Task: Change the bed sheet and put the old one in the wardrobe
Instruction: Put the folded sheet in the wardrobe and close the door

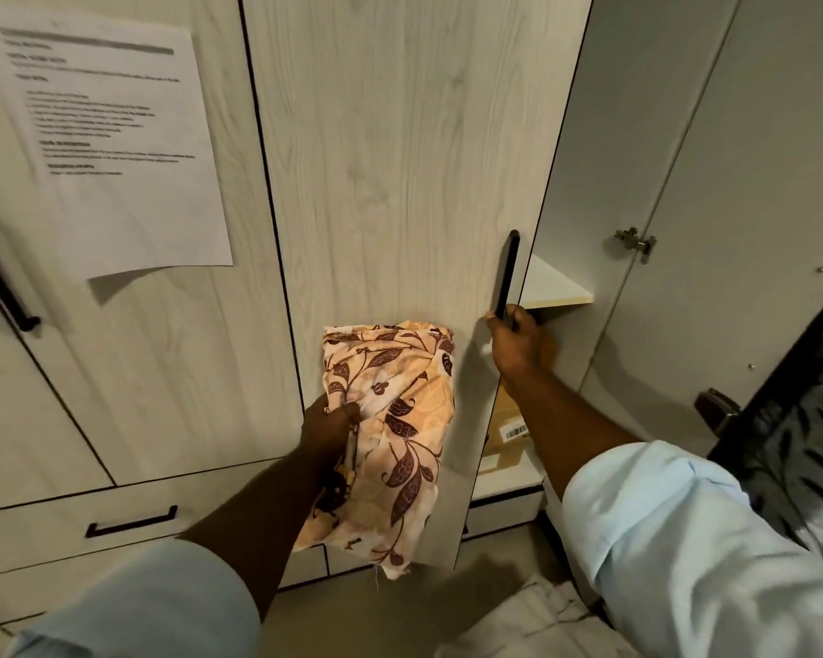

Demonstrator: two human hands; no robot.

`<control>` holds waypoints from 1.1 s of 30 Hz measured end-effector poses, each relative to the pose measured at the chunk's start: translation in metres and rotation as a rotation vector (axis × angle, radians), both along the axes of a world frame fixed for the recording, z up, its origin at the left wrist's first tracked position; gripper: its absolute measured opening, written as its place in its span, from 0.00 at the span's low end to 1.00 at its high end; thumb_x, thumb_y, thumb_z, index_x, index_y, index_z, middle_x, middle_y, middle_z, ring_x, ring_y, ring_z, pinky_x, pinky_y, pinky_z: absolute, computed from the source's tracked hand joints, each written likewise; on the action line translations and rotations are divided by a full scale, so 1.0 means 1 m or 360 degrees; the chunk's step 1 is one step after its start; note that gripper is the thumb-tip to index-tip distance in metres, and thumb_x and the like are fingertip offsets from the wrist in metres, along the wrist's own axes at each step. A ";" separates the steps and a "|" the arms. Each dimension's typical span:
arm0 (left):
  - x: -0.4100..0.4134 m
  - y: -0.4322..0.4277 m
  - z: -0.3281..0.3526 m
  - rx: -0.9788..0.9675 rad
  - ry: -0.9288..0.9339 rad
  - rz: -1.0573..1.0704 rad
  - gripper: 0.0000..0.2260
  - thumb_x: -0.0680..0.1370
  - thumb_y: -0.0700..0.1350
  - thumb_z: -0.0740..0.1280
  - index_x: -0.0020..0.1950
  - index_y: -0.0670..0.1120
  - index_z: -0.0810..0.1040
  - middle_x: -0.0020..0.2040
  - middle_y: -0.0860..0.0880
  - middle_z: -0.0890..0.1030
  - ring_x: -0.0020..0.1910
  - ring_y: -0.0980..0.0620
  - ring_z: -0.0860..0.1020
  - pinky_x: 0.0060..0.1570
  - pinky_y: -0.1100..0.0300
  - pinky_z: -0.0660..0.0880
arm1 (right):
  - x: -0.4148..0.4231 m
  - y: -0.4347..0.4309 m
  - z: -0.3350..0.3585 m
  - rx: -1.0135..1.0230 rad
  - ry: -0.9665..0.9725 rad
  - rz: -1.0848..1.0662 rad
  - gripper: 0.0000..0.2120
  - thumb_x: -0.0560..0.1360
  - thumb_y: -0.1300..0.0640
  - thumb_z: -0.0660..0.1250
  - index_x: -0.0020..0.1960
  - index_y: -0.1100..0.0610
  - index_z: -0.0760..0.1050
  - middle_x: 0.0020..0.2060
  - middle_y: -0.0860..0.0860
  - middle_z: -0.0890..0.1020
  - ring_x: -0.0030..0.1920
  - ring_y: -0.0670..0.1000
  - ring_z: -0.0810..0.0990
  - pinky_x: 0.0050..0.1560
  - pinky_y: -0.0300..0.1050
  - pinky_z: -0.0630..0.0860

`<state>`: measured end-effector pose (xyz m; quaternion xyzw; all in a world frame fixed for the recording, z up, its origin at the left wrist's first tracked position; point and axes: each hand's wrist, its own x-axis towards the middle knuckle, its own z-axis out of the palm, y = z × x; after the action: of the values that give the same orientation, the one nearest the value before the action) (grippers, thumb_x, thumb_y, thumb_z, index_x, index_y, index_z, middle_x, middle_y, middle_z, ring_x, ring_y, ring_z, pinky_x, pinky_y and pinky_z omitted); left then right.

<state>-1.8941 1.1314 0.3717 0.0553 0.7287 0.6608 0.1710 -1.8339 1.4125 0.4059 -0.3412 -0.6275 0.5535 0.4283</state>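
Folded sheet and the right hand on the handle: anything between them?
Head view: only bare wardrobe door lies between the folded sheet, held by the left hand, and the right hand.

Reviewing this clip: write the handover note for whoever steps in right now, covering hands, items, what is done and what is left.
Left hand: holds the folded floral sheet in front of the wardrobe door.
Right hand: grips the black door handle; door partly open, a shelf showing inside.
Done: old sheet folded and brought to the wardrobe.
Left: swing the door wide, place the sheet inside, close it.
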 end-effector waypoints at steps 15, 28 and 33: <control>0.094 -0.121 -0.011 0.0019 -0.0027 0.0148 0.16 0.73 0.35 0.69 0.61 0.41 0.82 0.54 0.45 0.82 0.53 0.43 0.79 0.56 0.55 0.73 | 0.121 -0.141 0.009 0.0038 0.0022 0.0347 0.19 0.69 0.40 0.76 0.48 0.55 0.81 0.41 0.49 0.81 0.43 0.50 0.79 0.45 0.49 0.78; 0.133 -0.213 -0.008 0.0021 -0.0059 0.0599 0.17 0.77 0.37 0.67 0.65 0.39 0.79 0.59 0.42 0.81 0.51 0.46 0.76 0.53 0.57 0.69 | 0.091 -0.258 -0.010 0.0440 -0.0064 0.0926 0.21 0.67 0.41 0.80 0.40 0.58 0.79 0.32 0.46 0.78 0.33 0.43 0.73 0.35 0.38 0.71; 0.139 -0.258 -0.011 0.0073 -0.0162 0.0859 0.17 0.76 0.39 0.68 0.64 0.40 0.79 0.57 0.43 0.81 0.51 0.45 0.75 0.53 0.56 0.69 | 0.066 -0.302 -0.017 0.0408 -0.0155 0.1113 0.19 0.67 0.39 0.80 0.40 0.53 0.79 0.34 0.48 0.81 0.35 0.51 0.80 0.41 0.57 0.84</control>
<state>-1.7549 0.8731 0.3607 -0.1705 0.6924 0.7007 0.0238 -1.7677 1.1109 0.3892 -0.0758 -0.7900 0.5664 0.2222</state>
